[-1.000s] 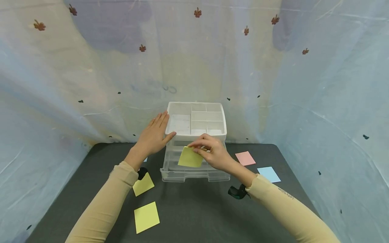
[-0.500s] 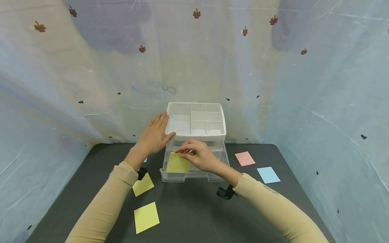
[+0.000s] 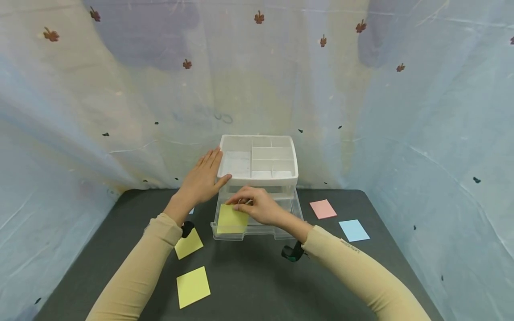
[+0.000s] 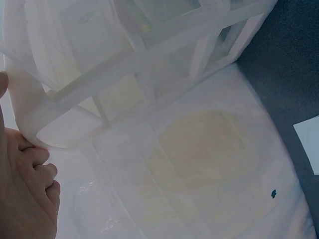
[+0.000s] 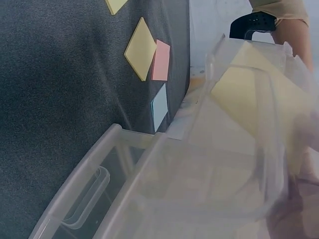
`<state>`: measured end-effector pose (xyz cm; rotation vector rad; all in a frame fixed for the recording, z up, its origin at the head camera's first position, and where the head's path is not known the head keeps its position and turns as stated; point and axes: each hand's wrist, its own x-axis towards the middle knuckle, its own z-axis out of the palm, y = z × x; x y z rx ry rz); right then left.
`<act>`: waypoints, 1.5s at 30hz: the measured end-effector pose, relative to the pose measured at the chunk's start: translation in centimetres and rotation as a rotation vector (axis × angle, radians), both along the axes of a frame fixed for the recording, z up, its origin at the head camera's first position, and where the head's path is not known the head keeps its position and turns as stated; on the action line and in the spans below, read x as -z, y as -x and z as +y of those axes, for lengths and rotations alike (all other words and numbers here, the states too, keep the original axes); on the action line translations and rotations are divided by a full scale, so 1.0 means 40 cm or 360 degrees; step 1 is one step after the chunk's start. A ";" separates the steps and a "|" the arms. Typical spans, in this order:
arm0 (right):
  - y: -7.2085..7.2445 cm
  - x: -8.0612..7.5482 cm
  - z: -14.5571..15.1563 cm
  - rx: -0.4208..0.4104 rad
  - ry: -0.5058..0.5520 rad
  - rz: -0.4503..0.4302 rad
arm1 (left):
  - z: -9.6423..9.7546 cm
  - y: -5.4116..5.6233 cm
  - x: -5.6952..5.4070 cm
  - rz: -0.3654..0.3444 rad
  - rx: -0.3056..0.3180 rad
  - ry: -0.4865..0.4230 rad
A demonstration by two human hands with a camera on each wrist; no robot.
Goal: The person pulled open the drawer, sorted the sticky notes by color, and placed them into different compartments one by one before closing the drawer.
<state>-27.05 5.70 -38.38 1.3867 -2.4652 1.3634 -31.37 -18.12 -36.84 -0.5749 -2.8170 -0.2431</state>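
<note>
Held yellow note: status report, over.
Left hand resting against white organizer. Right hand pinching yellow note above open drawer. No obstruction seen.

The organizer stands on the table, the curtain behind it. The drawer juts out before it, its left part under the right hand and held note. Left of the organizer: the left hand, then, farther forward, one note and another note. Right: an inner note, an outer note.

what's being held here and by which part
The right hand pinches a yellow sticky note at its upper edge; the left hand only touches the drawer organizer.
</note>
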 end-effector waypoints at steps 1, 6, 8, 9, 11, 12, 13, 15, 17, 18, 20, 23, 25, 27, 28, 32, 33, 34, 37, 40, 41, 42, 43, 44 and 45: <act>0.001 0.000 -0.002 0.0007 -0.0018 -0.0007 | 0.000 0.001 0.000 -0.0001 -0.0001 0.0002; 0.007 0.001 -0.012 0.0024 -0.0067 0.0009 | -0.002 0.005 0.002 0.0003 0.0003 0.0002; 0.010 0.003 -0.016 0.0037 -0.0089 0.0025 | -0.003 0.008 0.003 0.0003 0.0010 -0.0003; 0.012 0.004 -0.019 0.0046 -0.0103 0.0032 | -0.003 0.009 0.004 0.0005 0.0013 -0.0004; 0.015 0.006 -0.023 0.0063 -0.0127 0.0049 | -0.004 0.011 0.005 0.0006 0.0016 -0.0006; 0.017 0.007 -0.024 0.0073 -0.0136 0.0058 | -0.004 0.012 0.006 0.0004 0.0017 -0.0004; 0.018 0.008 -0.026 0.0079 -0.0145 0.0072 | -0.004 0.013 0.006 0.0005 0.0019 -0.0004; 0.020 0.007 -0.028 0.0089 -0.0160 0.0100 | -0.004 0.012 0.006 0.0008 0.0016 -0.0001; 0.022 0.006 -0.030 0.0094 -0.0180 0.0120 | -0.004 0.011 0.005 0.0006 0.0016 -0.0004; 0.022 0.005 -0.031 0.0097 -0.0194 0.0119 | -0.003 0.010 0.005 0.0005 0.0016 -0.0007; 0.022 0.003 -0.033 0.0106 -0.0236 0.0118 | -0.002 0.010 0.004 0.0007 0.0020 -0.0010; 0.025 0.004 -0.035 0.0118 -0.0317 0.0110 | -0.002 0.011 0.005 0.0008 0.0022 -0.0004; 0.027 0.006 -0.037 0.0122 -0.0369 0.0121 | -0.001 0.010 0.003 0.0006 0.0019 0.0006; 0.030 0.009 -0.038 0.0125 -0.0415 0.0129 | 0.000 0.008 0.001 0.0007 0.0013 0.0005; 0.032 0.011 -0.039 0.0126 -0.0437 0.0132 | 0.001 0.007 0.000 0.0011 0.0009 0.0006; 0.039 0.018 -0.043 0.0136 -0.0513 0.0112 | 0.002 0.005 -0.001 0.0018 0.0004 0.0002; 0.041 0.020 -0.044 0.0134 -0.0536 0.0105 | 0.002 0.005 0.000 0.0016 0.0002 0.0004; 0.043 0.022 -0.044 0.0131 -0.0558 0.0098 | 0.002 0.005 0.000 0.0014 0.0000 0.0004; 0.045 0.025 -0.046 0.0121 -0.0621 0.0089 | 0.003 0.004 0.001 0.0005 -0.0003 -0.0002; 0.046 0.028 -0.047 0.0116 -0.0658 0.0099 | 0.004 0.003 0.001 0.0003 -0.0006 -0.0003; 0.046 0.028 -0.048 0.0115 -0.0667 0.0104 | 0.004 0.003 0.000 0.0002 -0.0006 -0.0004; 0.046 0.029 -0.048 0.0113 -0.0670 0.0108 | 0.004 0.002 0.000 0.0002 -0.0006 -0.0004; 0.047 0.029 -0.049 0.0113 -0.0678 0.0105 | 0.004 0.002 0.000 0.0003 -0.0007 -0.0001; 0.047 0.030 -0.050 0.0112 -0.0682 0.0106 | 0.003 0.002 0.000 0.0002 -0.0006 0.0001; 0.047 0.030 -0.050 0.0110 -0.0688 0.0103 | 0.003 0.002 -0.001 0.0002 -0.0006 0.0000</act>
